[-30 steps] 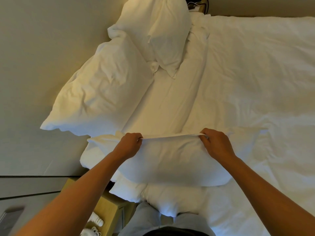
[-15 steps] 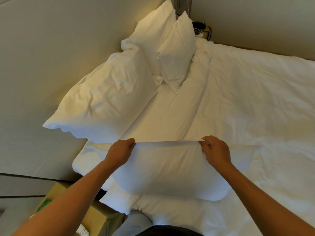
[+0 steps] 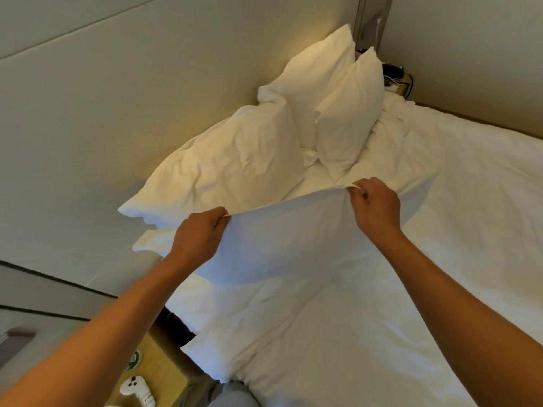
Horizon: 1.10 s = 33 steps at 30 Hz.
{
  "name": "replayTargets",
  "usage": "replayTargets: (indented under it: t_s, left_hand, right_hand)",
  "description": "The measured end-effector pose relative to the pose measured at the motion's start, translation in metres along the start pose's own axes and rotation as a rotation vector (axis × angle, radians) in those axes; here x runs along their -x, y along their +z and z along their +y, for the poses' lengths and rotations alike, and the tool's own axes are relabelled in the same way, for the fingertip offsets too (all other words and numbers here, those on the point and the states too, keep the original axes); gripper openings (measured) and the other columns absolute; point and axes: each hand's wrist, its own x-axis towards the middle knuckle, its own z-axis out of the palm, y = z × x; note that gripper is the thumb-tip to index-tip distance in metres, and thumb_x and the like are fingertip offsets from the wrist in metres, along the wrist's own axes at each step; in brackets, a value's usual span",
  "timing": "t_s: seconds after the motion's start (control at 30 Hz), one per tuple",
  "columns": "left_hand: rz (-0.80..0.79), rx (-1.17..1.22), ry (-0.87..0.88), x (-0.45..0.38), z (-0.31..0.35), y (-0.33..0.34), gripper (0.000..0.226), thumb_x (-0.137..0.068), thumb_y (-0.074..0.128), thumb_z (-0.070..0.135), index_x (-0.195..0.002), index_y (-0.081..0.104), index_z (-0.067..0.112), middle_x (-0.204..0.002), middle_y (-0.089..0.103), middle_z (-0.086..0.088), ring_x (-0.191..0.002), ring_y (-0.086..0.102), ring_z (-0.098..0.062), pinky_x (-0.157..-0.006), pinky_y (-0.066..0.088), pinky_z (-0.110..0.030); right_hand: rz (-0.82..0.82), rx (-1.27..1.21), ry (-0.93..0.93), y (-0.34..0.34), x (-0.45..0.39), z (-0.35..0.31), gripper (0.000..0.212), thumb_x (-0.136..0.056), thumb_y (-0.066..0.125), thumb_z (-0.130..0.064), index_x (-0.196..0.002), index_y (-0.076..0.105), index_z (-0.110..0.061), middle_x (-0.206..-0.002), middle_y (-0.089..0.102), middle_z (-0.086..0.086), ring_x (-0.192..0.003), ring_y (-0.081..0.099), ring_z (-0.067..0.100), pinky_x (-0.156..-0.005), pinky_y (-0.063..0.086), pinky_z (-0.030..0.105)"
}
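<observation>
White bedding covers the bed, which fills the right and lower part of your view, its head edge running along a pale padded wall panel. You hold a white pillow up over the bed near that head edge, toward the corner closest to you. Your left hand has its fingers curled round the left end of the pillow's top hem, and your right hand pinches the right end of the same hem, higher and farther from you. The hem is drawn taut between the two grips in a straight line rising from left to right. All of the pillow's bulk hangs below that line, on your side of both hands, and a loose flap of the case pokes out to the left past your left wrist. The cloth looks smooth and plain, shaded a cool grey-white on the face turned to you, flat and thin near the hem and plump lower down. Whether its underside rests on the bedding or only hangs against it cannot be told. Beyond the hem, a large creased pillow lies against the wall panel, with two smaller pillows propped upright at the far corner. Beside the near corner stands a wooden nightstand carrying a white controller.
</observation>
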Motion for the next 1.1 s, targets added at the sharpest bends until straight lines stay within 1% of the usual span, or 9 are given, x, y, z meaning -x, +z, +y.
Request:
replayTargets:
  t_s: [0.2, 0.33, 0.43, 0.5, 0.63, 0.77, 0.9, 0.97, 1.1]
  left_hand:
    - [0.067, 0.069, -0.036, -0.012, -0.001, 0.021, 0.025, -0.107, 0.047, 0.033, -0.095, 0.066, 0.021, -0.077, 0.071, -0.007, -0.071, 0.065, -0.033, -0.067, 0.056, -0.046]
    - [0.102, 0.114, -0.088, -0.043, -0.007, 0.026, 0.027, -0.108, 0.046, 0.033, -0.094, 0.065, 0.02, -0.077, 0.07, -0.004, -0.07, 0.065, -0.028, -0.069, 0.057, -0.047]
    - [0.101, 0.162, -0.135, -0.067, -0.014, 0.027, 0.029, -0.108, 0.047, 0.033, -0.092, 0.065, 0.018, -0.075, 0.068, -0.003, -0.068, 0.063, -0.024, -0.069, 0.057, -0.047]
    - [0.102, 0.195, -0.155, -0.081, -0.022, 0.026, 0.029, -0.108, 0.047, 0.033, -0.089, 0.064, 0.019, -0.07, 0.065, 0.001, -0.066, 0.062, -0.021, -0.068, 0.056, -0.044]
    - [0.055, 0.267, -0.231, -0.1, -0.046, 0.028, 0.029, -0.107, 0.048, 0.034, -0.086, 0.064, 0.022, -0.067, 0.063, 0.005, -0.062, 0.065, -0.02, -0.068, 0.053, -0.04]
    - [-0.006, 0.237, -0.307, -0.107, -0.061, 0.052, 0.033, -0.107, 0.048, 0.03, -0.082, 0.062, 0.015, -0.066, 0.059, 0.001, -0.065, 0.061, -0.022, -0.064, 0.048, -0.038]
    - [-0.134, 0.194, -0.349, -0.101, -0.063, 0.084, 0.033, -0.108, 0.046, 0.028, -0.085, 0.062, 0.01, -0.076, 0.065, -0.009, -0.073, 0.062, -0.029, -0.068, 0.05, -0.043]
    - [-0.134, 0.202, -0.339, -0.098, -0.061, 0.091, 0.032, -0.108, 0.046, 0.03, -0.085, 0.06, 0.013, -0.074, 0.065, -0.008, -0.07, 0.062, -0.027, -0.067, 0.051, -0.043]
    - [-0.191, 0.211, -0.314, -0.092, -0.048, 0.096, 0.03, -0.108, 0.046, 0.032, -0.089, 0.063, 0.016, -0.078, 0.067, -0.005, -0.073, 0.063, -0.024, -0.071, 0.052, -0.038]
  right_hand:
    - [-0.004, 0.013, -0.018, 0.037, -0.051, 0.0, 0.028, -0.106, 0.054, -0.03, -0.1, 0.073, -0.011, -0.095, 0.07, 0.007, -0.083, 0.064, 0.027, -0.074, 0.049, 0.036]
    - [-0.037, 0.053, -0.044, 0.061, -0.106, -0.01, 0.03, -0.106, 0.054, -0.034, -0.107, 0.074, -0.012, -0.101, 0.071, 0.008, -0.088, 0.066, 0.027, -0.074, 0.043, 0.03]
    - [-0.085, 0.071, -0.076, 0.081, -0.143, -0.023, 0.034, -0.107, 0.052, -0.037, -0.112, 0.074, -0.011, -0.107, 0.071, 0.01, -0.093, 0.068, 0.028, -0.077, 0.045, 0.029]
    - [-0.107, 0.087, -0.101, 0.095, -0.167, -0.033, 0.035, -0.108, 0.052, -0.038, -0.115, 0.073, -0.011, -0.112, 0.072, 0.011, -0.097, 0.068, 0.03, -0.08, 0.045, 0.03]
    - [-0.163, 0.13, -0.163, 0.123, -0.2, -0.052, 0.034, -0.107, 0.052, -0.038, -0.112, 0.074, -0.013, -0.111, 0.072, 0.011, -0.098, 0.068, 0.031, -0.08, 0.044, 0.031]
    - [-0.273, 0.182, -0.152, 0.154, -0.204, -0.056, 0.035, -0.107, 0.053, -0.036, -0.104, 0.074, -0.009, -0.106, 0.072, 0.014, -0.097, 0.068, 0.035, -0.08, 0.048, 0.036]
    - [-0.418, 0.21, -0.033, 0.178, -0.18, -0.034, 0.035, -0.108, 0.05, -0.032, -0.11, 0.075, -0.007, -0.114, 0.072, 0.016, -0.105, 0.067, 0.035, -0.09, 0.051, 0.04]
    - [-0.37, 0.179, 0.012, 0.18, -0.172, -0.024, 0.035, -0.108, 0.052, -0.032, -0.114, 0.074, -0.007, -0.117, 0.072, 0.015, -0.105, 0.068, 0.034, -0.09, 0.051, 0.038]
    - [-0.324, 0.186, 0.0, 0.161, -0.162, -0.006, 0.033, -0.107, 0.053, -0.032, -0.115, 0.075, -0.008, -0.113, 0.072, 0.014, -0.101, 0.069, 0.032, -0.082, 0.048, 0.033]
